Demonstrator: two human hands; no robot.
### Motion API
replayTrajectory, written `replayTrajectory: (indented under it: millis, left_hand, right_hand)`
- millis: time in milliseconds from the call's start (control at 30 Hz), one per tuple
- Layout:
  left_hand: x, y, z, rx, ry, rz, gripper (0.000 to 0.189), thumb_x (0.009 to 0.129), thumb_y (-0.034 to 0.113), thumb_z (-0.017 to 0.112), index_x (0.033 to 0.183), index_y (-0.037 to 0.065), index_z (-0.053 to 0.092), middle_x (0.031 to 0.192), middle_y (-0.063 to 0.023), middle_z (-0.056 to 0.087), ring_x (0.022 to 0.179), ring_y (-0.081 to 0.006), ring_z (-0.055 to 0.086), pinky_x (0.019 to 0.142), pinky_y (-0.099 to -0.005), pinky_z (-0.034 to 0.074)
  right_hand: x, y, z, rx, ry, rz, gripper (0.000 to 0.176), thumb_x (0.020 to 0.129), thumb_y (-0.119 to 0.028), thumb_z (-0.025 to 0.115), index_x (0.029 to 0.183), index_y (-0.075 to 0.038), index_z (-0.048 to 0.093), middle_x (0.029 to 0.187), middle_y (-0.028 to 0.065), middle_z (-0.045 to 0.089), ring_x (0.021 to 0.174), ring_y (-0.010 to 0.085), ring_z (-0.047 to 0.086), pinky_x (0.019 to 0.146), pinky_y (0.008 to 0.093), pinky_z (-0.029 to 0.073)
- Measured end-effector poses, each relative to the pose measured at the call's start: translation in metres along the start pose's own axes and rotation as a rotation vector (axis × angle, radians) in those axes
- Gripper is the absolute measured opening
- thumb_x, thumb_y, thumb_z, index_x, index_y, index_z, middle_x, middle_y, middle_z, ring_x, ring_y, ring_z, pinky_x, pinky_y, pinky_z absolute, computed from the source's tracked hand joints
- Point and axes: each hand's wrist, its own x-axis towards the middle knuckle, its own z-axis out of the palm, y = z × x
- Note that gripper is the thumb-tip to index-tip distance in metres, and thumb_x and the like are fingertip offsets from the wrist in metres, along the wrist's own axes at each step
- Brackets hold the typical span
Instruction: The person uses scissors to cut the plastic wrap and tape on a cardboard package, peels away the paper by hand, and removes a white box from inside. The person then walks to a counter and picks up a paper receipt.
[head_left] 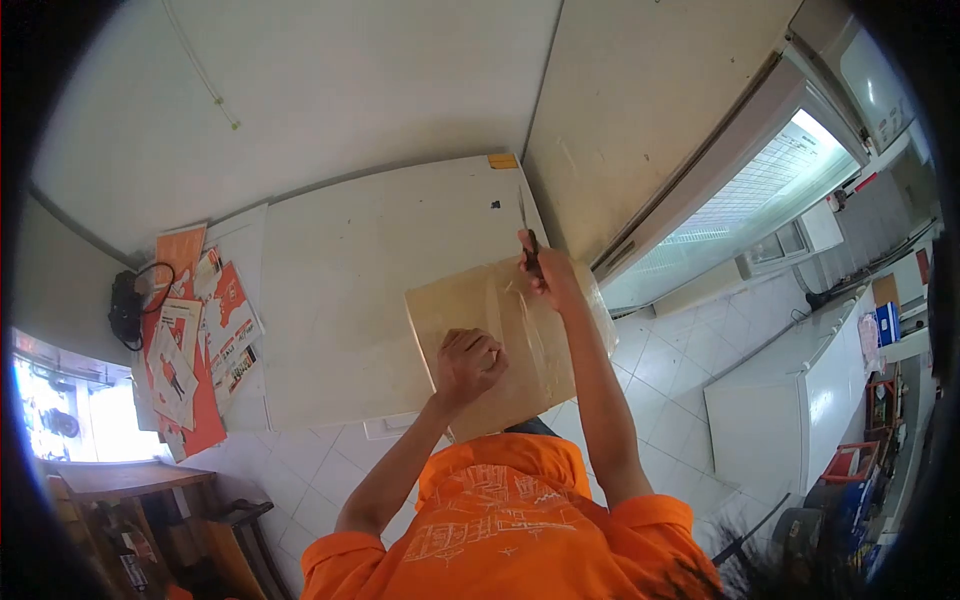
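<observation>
White chest-freezer lid (350, 270) fills the middle of the frame, with orange leaflets (195, 340) strewn along its left edge. At centre sits the cardboard box (450, 310), clear tape (535, 340) across its top. The left hand (468, 365), clenched in a fist, presses on the box's near half. Up and to the right, the right hand (548, 275) grips a dark cutter (532, 250) at the box's far edge. This looks like the tape cut; the next move calls for a shallow, steady pull along the tape with the box pinned.

Left hand (470, 365), right hand (545, 272): fists, arms outstretched
</observation>
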Motion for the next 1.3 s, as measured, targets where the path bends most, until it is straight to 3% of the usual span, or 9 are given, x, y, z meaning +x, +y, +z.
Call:
replayTrajectory:
  millis: [100, 167, 267, 467, 767, 1100, 1200, 1267, 1300]
  left_hand:
    - [0.002, -0.001, -0.007, -0.102, -0.141, 0.041, 0.016, 0.077, 0.015, 0.076, 0.091, 0.011, 0.069, 0.100, -0.0042, 0.068, 0.099, -0.0249, 0.066, 0.093, -0.0414, 0.050]
    - [0.001, -0.002, -0.016, -0.040, -0.403, 0.147, 0.020, 0.082, 0.021, 0.073, 0.101, 0.013, 0.072, 0.111, -0.0033, 0.066, 0.117, -0.0261, 0.060, 0.106, -0.0448, 0.044]
    - [-0.001, -0.001, -0.024, 0.002, -0.550, 0.184, 0.022, 0.085, 0.026, 0.071, 0.104, 0.015, 0.073, 0.111, -0.0012, 0.066, 0.121, -0.0253, 0.057, 0.111, -0.0465, 0.040]
    - [-0.001, -0.017, -0.014, 0.026, -0.617, 0.327, 0.018, 0.088, 0.028, 0.070, 0.101, 0.016, 0.073, 0.111, 0.0001, 0.065, 0.121, -0.0243, 0.056, 0.110, -0.0473, 0.039]
    - [-0.017, -0.001, -0.002, 0.253, -0.637, 0.362, 0.022, 0.094, 0.022, 0.062, 0.105, 0.003, 0.066, 0.119, -0.0105, 0.062, 0.125, -0.0252, 0.053, 0.107, -0.0481, 0.038]
    - [-0.021, -0.005, -0.004, 0.085, -0.577, 0.388, 0.020, 0.094, 0.016, 0.060, 0.110, 0.003, 0.062, 0.110, -0.0131, 0.067, 0.115, -0.0285, 0.060, 0.108, -0.0470, 0.041]
    - [-0.013, 0.001, -0.007, -0.026, -0.763, 0.314, 0.020, 0.094, 0.018, 0.062, 0.105, 0.002, 0.062, 0.107, -0.0150, 0.068, 0.106, -0.0304, 0.064, 0.106, -0.0439, 0.043]
    - [-0.002, 0.013, -0.016, -0.001, -0.890, 0.260, 0.028, 0.090, 0.027, 0.070, 0.100, 0.001, 0.062, 0.100, -0.0146, 0.070, 0.098, -0.0315, 0.066, 0.101, -0.0416, 0.046]
    - [0.007, 0.020, -0.023, -0.003, -0.892, 0.266, 0.028, 0.090, 0.027, 0.070, 0.100, 0.001, 0.062, 0.100, -0.0146, 0.070, 0.098, -0.0315, 0.066, 0.101, -0.0416, 0.046]
  right_hand:
    - [-0.024, -0.019, -0.009, -0.077, -0.020, -0.035, 0.046, 0.097, -0.052, 0.066, 0.081, -0.011, 0.058, 0.068, -0.0028, 0.056, 0.043, 0.0051, 0.042, 0.038, 0.0249, 0.030]
    - [-0.057, -0.018, -0.013, -0.059, -0.050, -0.138, 0.044, 0.098, -0.048, 0.067, 0.080, -0.009, 0.057, 0.067, -0.0031, 0.052, 0.043, 0.0051, 0.041, 0.037, 0.0253, 0.030]
    - [-0.091, 0.016, -0.040, -0.157, -0.126, -0.098, 0.043, 0.097, -0.045, 0.068, 0.079, -0.007, 0.058, 0.064, -0.0037, 0.049, 0.045, 0.0049, 0.040, 0.039, 0.0249, 0.030]
    - [-0.155, 0.054, -0.086, -0.293, -0.063, 0.017, 0.024, 0.094, -0.023, 0.066, 0.090, 0.000, 0.070, 0.060, -0.0026, 0.049, 0.046, 0.0061, 0.044, 0.042, 0.0263, 0.032]
    - [-0.206, 0.075, -0.113, -0.382, 0.032, 0.071, 0.028, 0.092, -0.030, 0.075, 0.089, -0.003, 0.071, 0.065, -0.0060, 0.054, 0.057, 0.0047, 0.043, 0.050, 0.0250, 0.034]
    - [-0.221, 0.083, -0.121, -0.436, -0.032, 0.048, 0.033, 0.085, -0.035, 0.084, 0.090, -0.005, 0.071, 0.073, -0.0056, 0.057, 0.067, 0.0063, 0.047, 0.059, 0.0262, 0.038]
    - [-0.220, 0.058, -0.127, -0.773, -0.057, -0.061, 0.040, 0.077, -0.036, 0.090, 0.095, -0.007, 0.070, 0.082, -0.0024, 0.064, 0.075, 0.0128, 0.058, 0.067, 0.0304, 0.047]
    - [-0.215, 0.047, -0.135, -1.008, -0.082, -0.339, 0.052, 0.069, -0.036, 0.095, 0.098, -0.005, 0.066, 0.093, 0.0024, 0.068, 0.082, 0.0181, 0.065, 0.073, 0.0331, 0.053]
    - [-0.217, 0.025, -0.130, -1.125, -0.125, -0.193, 0.056, 0.068, -0.035, 0.095, 0.107, -0.007, 0.066, 0.113, 0.0046, 0.068, 0.099, 0.0255, 0.068, 0.085, 0.0389, 0.056]
